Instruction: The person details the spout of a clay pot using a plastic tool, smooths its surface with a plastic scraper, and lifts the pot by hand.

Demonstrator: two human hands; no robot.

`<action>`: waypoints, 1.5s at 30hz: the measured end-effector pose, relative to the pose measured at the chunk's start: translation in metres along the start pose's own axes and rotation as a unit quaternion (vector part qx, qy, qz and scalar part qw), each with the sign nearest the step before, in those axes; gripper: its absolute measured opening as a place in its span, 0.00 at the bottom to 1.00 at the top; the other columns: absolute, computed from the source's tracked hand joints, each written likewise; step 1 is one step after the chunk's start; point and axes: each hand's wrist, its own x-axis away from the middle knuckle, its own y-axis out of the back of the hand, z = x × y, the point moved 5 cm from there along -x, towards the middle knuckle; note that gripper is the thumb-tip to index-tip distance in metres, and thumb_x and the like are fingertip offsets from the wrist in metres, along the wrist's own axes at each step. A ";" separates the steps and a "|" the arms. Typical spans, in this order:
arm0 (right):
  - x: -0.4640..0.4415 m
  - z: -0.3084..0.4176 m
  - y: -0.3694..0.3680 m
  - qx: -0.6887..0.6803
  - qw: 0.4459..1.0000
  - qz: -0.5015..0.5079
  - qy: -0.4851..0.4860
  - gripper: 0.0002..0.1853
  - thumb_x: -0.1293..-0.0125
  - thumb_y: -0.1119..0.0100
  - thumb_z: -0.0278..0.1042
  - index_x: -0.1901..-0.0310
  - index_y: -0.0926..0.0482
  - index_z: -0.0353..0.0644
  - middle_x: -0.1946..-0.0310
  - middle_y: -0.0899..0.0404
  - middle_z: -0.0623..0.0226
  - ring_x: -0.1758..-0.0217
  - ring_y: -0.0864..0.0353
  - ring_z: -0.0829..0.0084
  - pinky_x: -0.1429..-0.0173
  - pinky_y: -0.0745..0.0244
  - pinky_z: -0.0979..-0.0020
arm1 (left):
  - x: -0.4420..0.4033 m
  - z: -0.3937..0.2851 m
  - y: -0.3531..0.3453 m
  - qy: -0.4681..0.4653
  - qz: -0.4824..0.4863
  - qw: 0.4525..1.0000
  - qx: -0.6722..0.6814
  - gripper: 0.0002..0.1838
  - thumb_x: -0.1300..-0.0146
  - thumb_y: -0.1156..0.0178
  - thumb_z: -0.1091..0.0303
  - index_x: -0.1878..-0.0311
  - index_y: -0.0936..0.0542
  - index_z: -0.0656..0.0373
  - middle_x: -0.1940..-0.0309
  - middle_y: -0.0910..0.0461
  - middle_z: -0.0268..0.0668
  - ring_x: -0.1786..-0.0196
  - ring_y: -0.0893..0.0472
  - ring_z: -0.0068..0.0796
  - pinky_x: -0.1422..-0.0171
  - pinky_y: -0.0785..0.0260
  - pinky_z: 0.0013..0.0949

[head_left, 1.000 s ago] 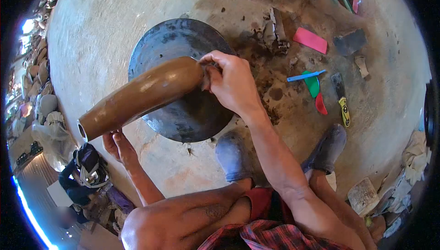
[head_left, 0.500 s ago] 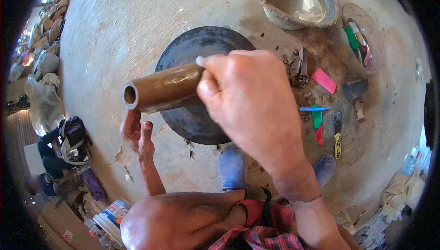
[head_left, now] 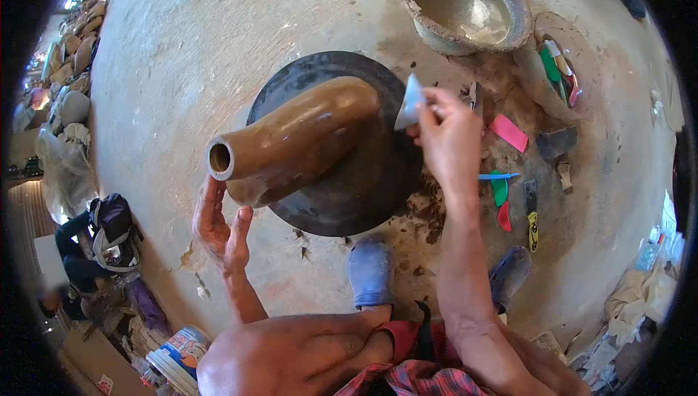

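A wet brown clay piece [head_left: 313,123] with a tube-like neck stands on a dark round turntable [head_left: 342,207]. Its round open mouth points towards the left. My left hand [head_left: 224,236] is just below that mouth, thumb spread from the fingers; the fingertips are partly behind the neck, and I cannot tell whether they touch it. Pinched in my right hand [head_left: 452,138] is a pale, pointed scraper [head_left: 411,102], held off the clay to the right of the turntable.
A clay-crusted basin [head_left: 429,29] of cloudy water stands at the upper right. Beside it, a dish [head_left: 542,80] holds several tools. On the floor to the right lie a pink card [head_left: 509,133], a blue stick tool [head_left: 499,176], a yellow-handled blade [head_left: 533,232] and clay scraps [head_left: 425,211].
My right hand has moved away from the clay to the right with the scraper, uncovering the rounded far end. My left hand stays near the neck's mouth.
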 end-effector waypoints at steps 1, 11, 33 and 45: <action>-0.001 -0.006 -0.010 0.028 0.998 0.013 0.054 0.09 0.27 0.36 0.26 0.49 0.12 0.37 0.64 0.10 0.47 0.62 0.07 0.54 0.56 0.16 0.59 | 0.000 -0.002 -0.001 0.002 0.001 1.000 0.013 0.44 0.33 0.23 0.62 0.22 0.32 0.76 0.26 0.25 0.58 0.21 0.28 0.49 0.15 0.41 0.50; 0.019 0.110 -0.032 0.096 0.953 0.031 0.286 0.09 0.32 0.35 0.28 0.53 0.11 0.39 0.68 0.15 0.48 0.61 0.13 0.45 0.53 0.18 0.49 | 0.017 -0.011 -0.016 0.058 -0.006 0.998 0.017 0.39 0.36 0.20 0.66 0.27 0.25 0.77 0.38 0.15 0.54 0.33 0.17 0.40 0.26 0.27 0.41; 0.014 0.145 -0.072 0.049 0.877 0.162 0.450 0.10 0.34 0.36 0.26 0.54 0.09 0.43 0.64 0.13 0.53 0.59 0.13 0.47 0.54 0.18 0.52 | -0.018 -0.033 -0.055 -0.043 0.057 0.996 0.051 0.65 0.39 0.22 0.39 0.14 0.48 0.69 0.12 0.50 0.55 0.10 0.50 0.52 0.10 0.55 0.54; 0.040 0.126 -0.039 -0.056 0.792 0.126 0.594 0.16 0.42 0.27 0.34 0.51 0.09 0.51 0.55 0.09 0.65 0.55 0.08 0.60 0.54 0.12 0.61 | -0.025 -0.043 -0.054 -0.134 -0.009 0.982 -0.134 0.55 0.40 0.24 0.35 0.19 0.31 0.62 0.16 0.38 0.55 0.12 0.44 0.57 0.14 0.46 0.56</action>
